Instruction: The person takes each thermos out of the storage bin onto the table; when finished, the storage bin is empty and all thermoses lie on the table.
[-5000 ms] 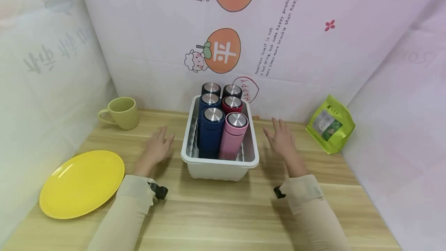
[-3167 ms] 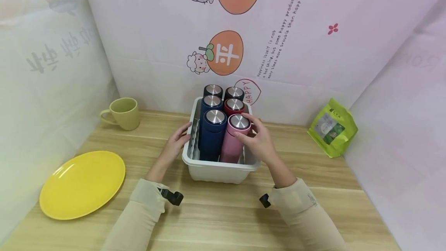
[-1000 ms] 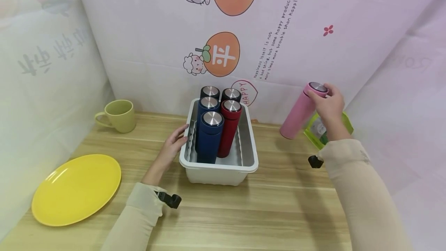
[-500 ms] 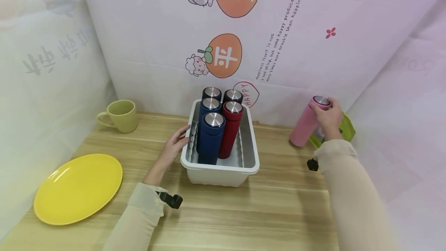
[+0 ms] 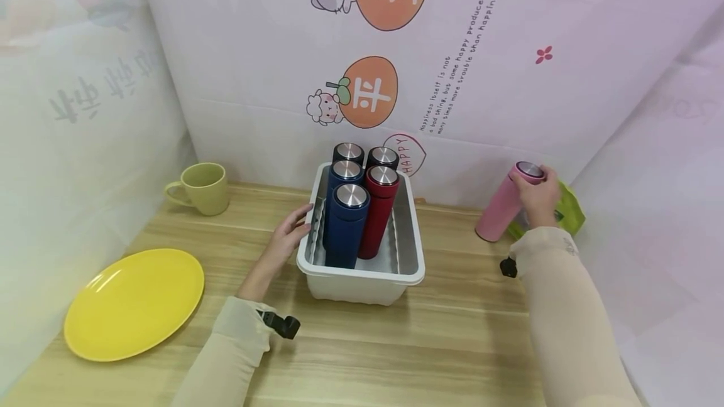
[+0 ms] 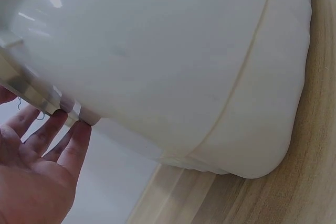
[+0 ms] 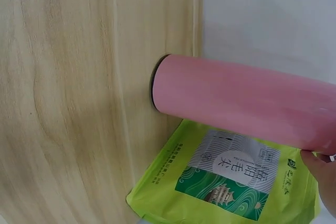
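My right hand (image 5: pixel 540 196) grips the upper end of a pink thermos bottle (image 5: pixel 500 208), which is upright by the back wall. In the right wrist view the base of the pink thermos bottle (image 7: pixel 236 98) is at the tabletop; whether it bears its full weight I cannot tell. My left hand (image 5: pixel 283 240) touches the left rim of a white plastic bin (image 5: pixel 356 287); in the left wrist view its fingertips (image 6: pixel 79 135) meet the rim from outside. Inside the bin stand blue thermoses (image 5: pixel 346 231), a red thermos (image 5: pixel 378 215) and black thermoses (image 5: pixel 349 152) behind.
A green foil pouch (image 5: pixel 571 209) lies partly hidden behind the right hand and pink bottle. To the left are a yellow-green mug (image 5: pixel 206 190) and a yellow oval plate (image 5: pixel 136 303) on the wooden table (image 5: pixel 362 357). Printed cloth walls (image 5: pixel 481 80) enclose three sides.
The right hand has taken the pink thermos bottle out of the bin, carried it right and lowered it beside the green pouch. The left hand has come to the bin's rim and stays there.
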A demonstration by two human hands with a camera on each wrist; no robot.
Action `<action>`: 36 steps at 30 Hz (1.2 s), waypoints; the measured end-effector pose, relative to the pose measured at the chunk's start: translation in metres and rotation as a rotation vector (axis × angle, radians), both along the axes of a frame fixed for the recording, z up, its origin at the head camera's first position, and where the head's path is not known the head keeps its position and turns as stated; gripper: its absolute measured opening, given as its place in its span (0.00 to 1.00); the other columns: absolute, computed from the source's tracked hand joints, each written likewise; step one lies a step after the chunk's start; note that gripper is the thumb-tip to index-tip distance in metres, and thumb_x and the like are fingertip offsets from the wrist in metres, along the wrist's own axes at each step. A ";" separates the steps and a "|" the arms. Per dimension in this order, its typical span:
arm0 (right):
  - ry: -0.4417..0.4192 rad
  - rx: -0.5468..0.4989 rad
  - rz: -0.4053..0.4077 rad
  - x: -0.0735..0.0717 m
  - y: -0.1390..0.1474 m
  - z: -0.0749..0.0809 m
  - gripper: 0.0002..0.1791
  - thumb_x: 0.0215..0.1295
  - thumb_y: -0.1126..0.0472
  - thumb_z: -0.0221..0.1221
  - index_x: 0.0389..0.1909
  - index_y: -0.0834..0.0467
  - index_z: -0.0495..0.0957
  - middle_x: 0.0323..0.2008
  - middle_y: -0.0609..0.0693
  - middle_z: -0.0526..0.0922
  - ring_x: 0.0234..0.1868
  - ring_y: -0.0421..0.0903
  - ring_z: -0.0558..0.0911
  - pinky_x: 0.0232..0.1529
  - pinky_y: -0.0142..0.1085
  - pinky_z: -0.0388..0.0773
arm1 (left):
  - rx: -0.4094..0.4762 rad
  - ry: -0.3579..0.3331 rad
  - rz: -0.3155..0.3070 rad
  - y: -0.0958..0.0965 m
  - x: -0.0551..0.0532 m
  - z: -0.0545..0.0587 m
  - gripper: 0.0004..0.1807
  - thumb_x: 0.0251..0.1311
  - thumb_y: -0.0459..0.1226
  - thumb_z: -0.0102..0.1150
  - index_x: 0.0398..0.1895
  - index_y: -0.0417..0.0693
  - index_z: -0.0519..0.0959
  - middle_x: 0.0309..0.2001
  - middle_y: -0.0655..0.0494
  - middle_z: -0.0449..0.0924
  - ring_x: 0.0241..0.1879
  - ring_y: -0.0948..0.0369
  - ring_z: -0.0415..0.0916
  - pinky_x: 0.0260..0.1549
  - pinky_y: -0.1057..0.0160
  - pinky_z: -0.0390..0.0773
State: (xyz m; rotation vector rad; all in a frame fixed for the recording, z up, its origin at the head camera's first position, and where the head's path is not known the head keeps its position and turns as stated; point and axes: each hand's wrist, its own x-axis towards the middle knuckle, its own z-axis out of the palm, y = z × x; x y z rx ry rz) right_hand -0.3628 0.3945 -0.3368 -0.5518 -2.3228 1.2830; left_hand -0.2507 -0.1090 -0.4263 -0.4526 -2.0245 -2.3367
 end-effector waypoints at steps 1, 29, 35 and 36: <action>0.001 0.000 -0.002 0.000 0.000 -0.001 0.48 0.61 0.43 0.63 0.76 0.55 0.51 0.72 0.57 0.58 0.69 0.51 0.61 0.65 0.40 0.61 | -0.001 -0.002 0.003 0.000 0.000 0.000 0.27 0.71 0.27 0.42 0.72 0.31 0.56 0.70 0.31 0.55 0.66 0.37 0.56 0.61 0.37 0.58; 0.012 0.131 0.121 0.018 0.000 0.024 0.48 0.64 0.42 0.59 0.77 0.56 0.47 0.75 0.60 0.47 0.73 0.56 0.47 0.69 0.50 0.49 | 0.012 0.003 0.001 0.004 0.000 -0.005 0.26 0.71 0.27 0.41 0.71 0.29 0.55 0.69 0.28 0.54 0.65 0.35 0.55 0.61 0.37 0.57; 0.018 0.088 0.205 0.027 -0.030 0.055 0.49 0.64 0.37 0.56 0.78 0.50 0.45 0.77 0.52 0.44 0.75 0.51 0.44 0.69 0.50 0.48 | 0.011 -0.002 0.019 0.003 -0.001 -0.004 0.27 0.71 0.29 0.42 0.71 0.31 0.56 0.70 0.32 0.55 0.66 0.38 0.55 0.61 0.38 0.58; 0.026 0.082 0.228 0.029 -0.037 0.059 0.48 0.64 0.38 0.57 0.78 0.50 0.46 0.76 0.51 0.45 0.75 0.50 0.44 0.69 0.49 0.49 | 0.017 -0.004 0.025 0.003 -0.001 -0.003 0.27 0.71 0.29 0.42 0.72 0.32 0.57 0.70 0.33 0.55 0.66 0.39 0.56 0.61 0.38 0.58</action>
